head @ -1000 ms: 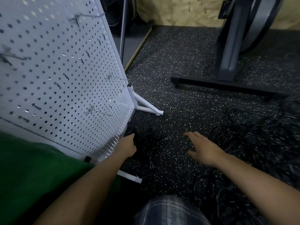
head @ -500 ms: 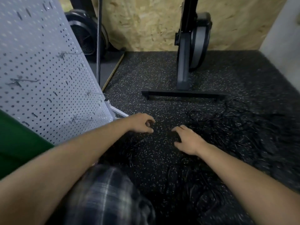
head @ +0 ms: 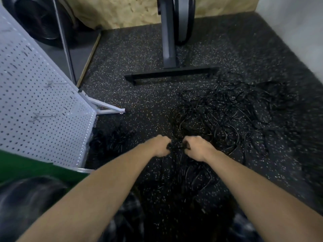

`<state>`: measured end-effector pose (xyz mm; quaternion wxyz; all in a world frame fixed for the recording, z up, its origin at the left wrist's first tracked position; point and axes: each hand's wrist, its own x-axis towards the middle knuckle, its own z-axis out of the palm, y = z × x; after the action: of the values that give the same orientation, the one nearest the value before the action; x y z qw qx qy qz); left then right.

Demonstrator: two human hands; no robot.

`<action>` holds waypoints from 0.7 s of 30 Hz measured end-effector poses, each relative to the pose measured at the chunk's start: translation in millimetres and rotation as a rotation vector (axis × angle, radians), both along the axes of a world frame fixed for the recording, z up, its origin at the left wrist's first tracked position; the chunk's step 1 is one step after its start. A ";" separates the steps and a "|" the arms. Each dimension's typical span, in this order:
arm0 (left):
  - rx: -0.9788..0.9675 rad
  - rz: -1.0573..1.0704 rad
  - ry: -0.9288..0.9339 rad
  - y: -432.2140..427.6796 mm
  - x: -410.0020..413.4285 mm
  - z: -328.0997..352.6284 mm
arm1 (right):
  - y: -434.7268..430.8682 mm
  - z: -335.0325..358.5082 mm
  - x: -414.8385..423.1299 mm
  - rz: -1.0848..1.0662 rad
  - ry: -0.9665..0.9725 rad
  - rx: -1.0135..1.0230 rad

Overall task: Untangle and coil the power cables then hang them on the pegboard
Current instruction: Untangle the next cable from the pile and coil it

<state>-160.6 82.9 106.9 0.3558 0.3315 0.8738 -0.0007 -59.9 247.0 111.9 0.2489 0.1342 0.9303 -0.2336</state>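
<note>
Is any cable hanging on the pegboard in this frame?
No: the visible hooks on the pegboard are bare; the cables lie tangled on the floor, the left hand and right hand gripping strands.

Black rubber floor [head: 139,55] flecked with pale specks runs to an OSB wall [head: 122,9] at the back and a white wall [head: 297,32] on the right. A dark exercise-machine frame [head: 168,41] stands on a flat crossbar [head: 171,74], and a round black fan [head: 40,20] sits far left.

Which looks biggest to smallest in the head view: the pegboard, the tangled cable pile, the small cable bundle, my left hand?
1-2. pegboard and tangled cable pile: similar spread; the pegboard is cut by the frame edge, so unranked.
3. small cable bundle beside the pegboard's foot.
4. left hand, gripping a cable.
</note>
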 end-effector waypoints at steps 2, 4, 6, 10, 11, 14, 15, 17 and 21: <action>-0.016 0.082 -0.058 -0.3 15.4 -32.7 | 7.9 -17.3 11.2 0.013 -0.125 0.025; -0.009 0.176 -0.118 -4.4 28.4 -64.9 | 15.1 -32.4 21.8 0.014 -0.224 0.023; 0.023 0.306 -0.197 -10.6 42.0 -92.0 | 16.7 -47.4 31.1 0.006 -0.300 0.008; 0.090 0.444 -0.281 -9.9 79.0 -125.6 | -1.0 -78.3 55.8 -0.064 -0.356 -0.035; 0.093 0.451 -0.291 -8.5 87.4 -130.8 | -6.6 -85.7 62.5 -0.087 -0.354 -0.043; 0.077 0.481 -0.287 -6.4 105.8 -141.5 | -19.6 -100.4 81.7 -0.139 -0.387 -0.042; 0.071 0.501 -0.265 -5.9 110.1 -144.1 | -21.3 -104.4 86.6 -0.167 -0.392 -0.041; 0.070 0.536 -0.215 -5.5 117.0 -146.5 | -24.2 -108.0 93.1 -0.238 -0.388 -0.047; 0.107 0.550 -0.189 -6.7 121.4 -144.8 | -27.1 -108.1 97.9 -0.300 -0.357 -0.060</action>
<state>-39.2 76.2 -37.8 0.4045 0.0990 0.8926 0.1725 38.0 219.8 3.9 0.3758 0.3025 0.8339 -0.2680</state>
